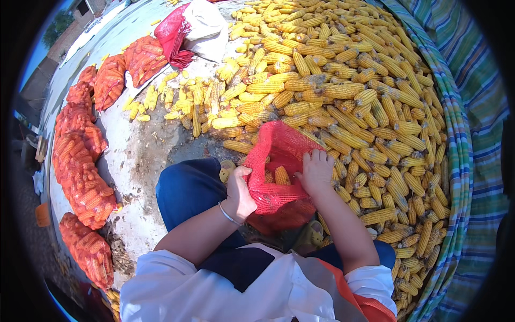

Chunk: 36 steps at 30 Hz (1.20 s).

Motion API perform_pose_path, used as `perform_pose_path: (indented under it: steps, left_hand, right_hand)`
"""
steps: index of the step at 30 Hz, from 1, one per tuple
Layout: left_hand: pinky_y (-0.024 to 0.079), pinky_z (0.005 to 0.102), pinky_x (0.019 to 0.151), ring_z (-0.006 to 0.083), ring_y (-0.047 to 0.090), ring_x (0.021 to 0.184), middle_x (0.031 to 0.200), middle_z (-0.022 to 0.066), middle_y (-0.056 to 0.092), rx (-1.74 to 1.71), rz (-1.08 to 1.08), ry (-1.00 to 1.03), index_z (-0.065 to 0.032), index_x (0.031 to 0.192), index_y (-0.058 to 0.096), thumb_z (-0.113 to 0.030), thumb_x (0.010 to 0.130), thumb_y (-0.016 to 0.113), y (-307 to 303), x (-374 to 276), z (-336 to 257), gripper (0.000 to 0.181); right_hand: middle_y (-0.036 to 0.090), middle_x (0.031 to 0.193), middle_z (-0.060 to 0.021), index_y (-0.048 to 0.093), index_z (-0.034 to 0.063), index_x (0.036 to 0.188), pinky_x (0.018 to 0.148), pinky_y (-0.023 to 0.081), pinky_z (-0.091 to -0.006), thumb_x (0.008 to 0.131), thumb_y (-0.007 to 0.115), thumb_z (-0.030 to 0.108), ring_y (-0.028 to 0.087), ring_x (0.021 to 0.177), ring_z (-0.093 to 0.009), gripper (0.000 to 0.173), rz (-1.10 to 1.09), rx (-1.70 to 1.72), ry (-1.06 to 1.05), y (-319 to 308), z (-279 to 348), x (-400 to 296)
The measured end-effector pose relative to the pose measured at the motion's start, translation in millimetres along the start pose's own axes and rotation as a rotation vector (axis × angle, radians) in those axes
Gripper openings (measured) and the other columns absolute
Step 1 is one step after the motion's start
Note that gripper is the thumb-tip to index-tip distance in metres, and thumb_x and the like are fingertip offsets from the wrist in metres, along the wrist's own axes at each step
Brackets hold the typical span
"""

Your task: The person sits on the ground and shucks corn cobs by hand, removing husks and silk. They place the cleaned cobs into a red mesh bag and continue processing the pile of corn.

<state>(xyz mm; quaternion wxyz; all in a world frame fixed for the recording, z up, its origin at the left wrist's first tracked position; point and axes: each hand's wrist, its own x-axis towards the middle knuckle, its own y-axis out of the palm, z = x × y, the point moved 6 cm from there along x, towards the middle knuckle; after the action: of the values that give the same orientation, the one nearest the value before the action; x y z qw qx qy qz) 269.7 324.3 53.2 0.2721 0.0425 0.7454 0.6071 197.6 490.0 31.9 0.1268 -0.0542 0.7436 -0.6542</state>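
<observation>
Between my knees stands a red mesh sack (277,200), its mouth held wide, with a few corn cobs (282,176) visible inside. My left hand (240,189) grips the sack's rim on the left, thumb over the edge; a pale bangle circles that wrist. On the right side of the rim, my right hand (317,171) holds the mesh, its fingers over the outside and the thumb towards the opening. A large heap of yellow husked corn cobs (342,92) lies ahead and to the right, reaching up to the sack.
Filled red mesh sacks (80,169) line the left side of the concrete floor (132,161). Folded red sacks (174,36) and a white sack (207,30) lie at the top. A striped sheet (474,120) borders the heap on the right. An orange object (42,214) sits far left.
</observation>
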Motion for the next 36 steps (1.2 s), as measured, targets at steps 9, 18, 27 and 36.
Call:
perform_pose_path:
  steps: [9, 18, 27, 36]
  left_hand:
    - [0.053, 0.0426, 0.088, 0.0265, 0.064, 0.101, 0.115, 0.0125, 0.062, 0.528, -0.482, 0.220, -0.0022, 0.121, 0.053, -0.015, 0.099, 0.046, -105.4, 25.0, -20.6, 0.027]
    - [0.035, 0.0528, 0.107, 0.0329, 0.051, 0.121, 0.130, 0.0171, 0.054, 0.009, -0.039, -0.069, 0.0001, 0.128, 0.050, -0.026, 0.097, 0.035, -4.4, -41.1, -14.4, 0.043]
    - [0.043, 0.0521, 0.098, 0.0344, 0.061, 0.104, 0.111, 0.0196, 0.064, 0.023, -0.089, 0.238, 0.0012, 0.110, 0.059, -0.020, 0.094, 0.030, 64.2, 22.4, -135.9, 0.039]
    - [0.046, 0.0491, 0.095, 0.0295, 0.063, 0.100, 0.109, 0.0133, 0.066, 0.257, 0.111, 0.679, -0.0046, 0.109, 0.058, -0.023, 0.095, 0.037, 178.7, -35.2, -271.0, 0.032]
  right_hand:
    - [0.058, 0.119, -0.0200, 0.050, -0.0020, 0.124, 0.090, 0.049, -0.0497, 0.081, 0.039, 0.002, 0.058, 0.107, -0.033, 0.045, -0.178, 2.233, 1.090, 196.3, -130.0, -46.9]
    - [0.062, 0.106, -0.0201, 0.057, -0.0003, 0.102, 0.098, 0.043, -0.0532, 0.070, 0.046, 0.016, 0.058, 0.105, -0.037, 0.038, -0.417, 2.544, 0.594, -56.1, -103.0, -180.4]
    - [0.061, 0.118, -0.0195, 0.055, -0.0040, 0.117, 0.100, 0.044, -0.0503, 0.083, 0.059, 0.013, 0.059, 0.109, -0.034, 0.038, -0.337, 2.503, 0.629, -91.2, -31.7, -123.4]
    - [0.061, 0.118, -0.0206, 0.056, -0.0030, 0.115, 0.103, 0.040, -0.0545, 0.087, 0.055, 0.011, 0.058, 0.111, -0.035, 0.031, -0.138, 2.721, 0.347, -158.4, 64.3, -44.8]
